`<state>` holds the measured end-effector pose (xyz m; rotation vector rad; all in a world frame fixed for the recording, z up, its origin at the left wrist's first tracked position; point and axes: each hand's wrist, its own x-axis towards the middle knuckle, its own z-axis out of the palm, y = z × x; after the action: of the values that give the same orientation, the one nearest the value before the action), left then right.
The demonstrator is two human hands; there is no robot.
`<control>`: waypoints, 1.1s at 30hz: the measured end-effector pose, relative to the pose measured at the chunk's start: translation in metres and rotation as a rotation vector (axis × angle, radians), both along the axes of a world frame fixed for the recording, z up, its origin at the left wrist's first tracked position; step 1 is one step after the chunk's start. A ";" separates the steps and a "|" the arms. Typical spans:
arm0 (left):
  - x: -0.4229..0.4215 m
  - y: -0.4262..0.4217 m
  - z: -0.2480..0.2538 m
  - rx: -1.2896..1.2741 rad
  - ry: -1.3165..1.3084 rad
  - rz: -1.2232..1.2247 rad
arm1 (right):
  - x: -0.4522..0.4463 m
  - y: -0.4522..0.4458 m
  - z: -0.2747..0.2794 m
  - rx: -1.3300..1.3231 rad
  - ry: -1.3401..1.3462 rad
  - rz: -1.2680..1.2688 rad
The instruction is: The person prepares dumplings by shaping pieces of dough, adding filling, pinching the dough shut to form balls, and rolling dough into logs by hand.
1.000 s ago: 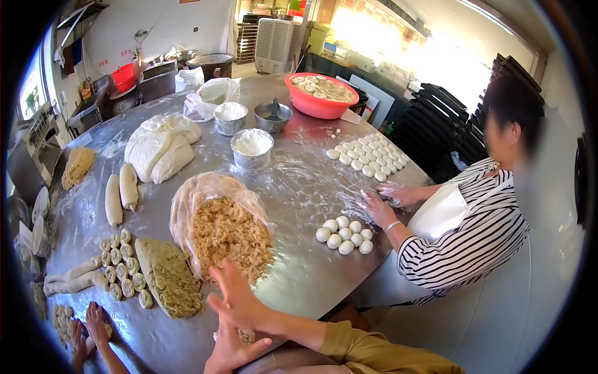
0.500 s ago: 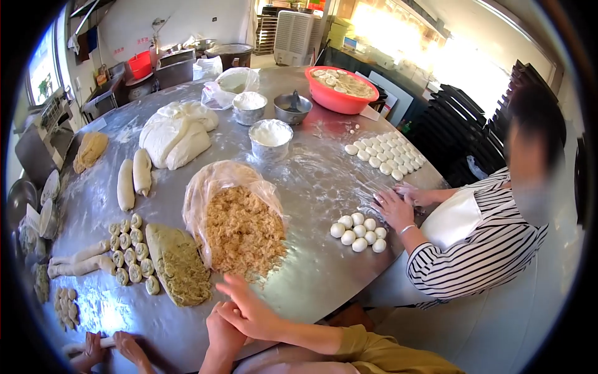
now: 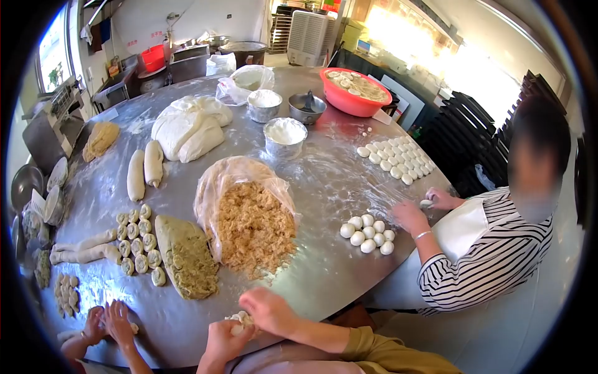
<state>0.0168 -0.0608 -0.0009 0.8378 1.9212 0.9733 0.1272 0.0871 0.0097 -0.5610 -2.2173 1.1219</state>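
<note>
My left hand (image 3: pixel 225 340) is closed around a small piece of dough (image 3: pixel 240 321) at the table's near edge. Pale, lumpy dough shows above its fingers. Just up and to the right is my right hand (image 3: pixel 272 311), its fingers curled together beside the dough; whatever they may hold is hidden. Beyond my hands, a clear plastic bag (image 3: pixel 210 187) lies open around a heap of crumbly orange-brown filling (image 3: pixel 256 227). Left of it sits a greenish filling mound (image 3: pixel 184 258), with several small dough pieces (image 3: pixel 138 246) in rows alongside.
At right, a co-worker in a striped top (image 3: pixel 483 262) handles dough near white dough balls (image 3: pixel 367 234) and flattened rounds (image 3: pixel 398 156). Another person's hands (image 3: pixel 112 324) work at lower left. Farther back are a large dough mass (image 3: pixel 187 131), a flour bowl (image 3: pixel 285 138) and a red basin (image 3: pixel 355 100).
My right hand's outstretched fingers have curled, and dough now shows in my left hand. The view has shifted slightly. The lower-left person's hands moved up; the striped co-worker's hands have moved apart.
</note>
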 end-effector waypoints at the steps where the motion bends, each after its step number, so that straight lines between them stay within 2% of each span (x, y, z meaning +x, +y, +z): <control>1: -0.003 -0.007 0.000 -0.032 0.050 -0.037 | 0.000 0.007 0.001 0.037 0.022 -0.078; 2: -0.007 -0.014 -0.005 0.044 -0.118 0.056 | 0.003 0.011 0.006 -0.056 0.008 -0.075; 4: -0.014 -0.023 -0.005 0.192 -0.454 0.229 | 0.004 0.000 -0.004 0.049 0.047 0.114; 6: -0.007 -0.009 0.027 0.444 -0.513 0.528 | 0.010 -0.023 -0.030 0.040 -0.024 0.341; 8: -0.009 0.000 0.037 0.624 -0.542 0.782 | 0.008 -0.050 -0.054 0.229 0.012 0.356; 9: -0.016 -0.004 0.024 0.715 -0.585 0.694 | 0.009 -0.056 -0.059 0.322 0.028 0.364; 10: -0.026 -0.010 0.009 0.806 -0.624 0.599 | 0.015 -0.058 -0.050 0.409 -0.105 0.419; 11: -0.031 -0.015 -0.005 0.891 -0.661 0.499 | 0.014 -0.053 -0.054 0.342 -0.096 0.453; 13: -0.034 -0.016 -0.006 0.829 -0.665 0.493 | 0.005 -0.042 -0.057 0.198 -0.068 0.498; 14: -0.033 -0.015 -0.004 0.841 -0.679 0.479 | 0.005 -0.037 -0.046 0.098 -0.027 0.421; 16: -0.029 -0.013 0.002 0.837 -0.710 0.521 | 0.004 -0.017 0.016 -0.101 0.031 0.281; 18: -0.032 -0.001 0.016 0.800 -0.731 0.600 | -0.004 -0.007 0.031 -0.073 0.028 0.266; 21: -0.021 0.032 0.018 0.917 -0.468 0.731 | -0.026 -0.024 0.026 -0.094 0.167 0.244; 22: -0.017 0.032 0.016 0.949 -0.509 0.636 | -0.033 -0.032 0.022 -0.114 0.231 0.241; 25: 0.002 0.040 0.031 0.974 -0.696 0.683 | -0.036 -0.041 0.014 -0.311 0.172 0.207; 26: 0.000 0.038 0.038 1.091 -0.729 0.467 | -0.034 -0.036 0.015 -0.332 0.151 0.185; 29: -0.008 0.040 0.043 1.095 -0.533 0.376 | -0.024 -0.024 0.022 -0.544 0.085 0.323; 30: -0.004 0.044 0.033 1.023 -0.539 0.520 | -0.025 -0.027 0.016 -0.505 0.080 0.344; 31: -0.013 0.031 0.018 0.922 -0.324 0.221 | -0.027 -0.032 0.005 -0.465 0.074 0.363; 33: -0.014 0.034 -0.005 1.096 -0.437 0.172 | -0.026 -0.034 0.002 -0.399 0.066 0.362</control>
<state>0.0025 -0.0264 -0.0058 0.9130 0.9997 2.1692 0.1014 0.0533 0.0117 -0.2755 -2.0965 1.7656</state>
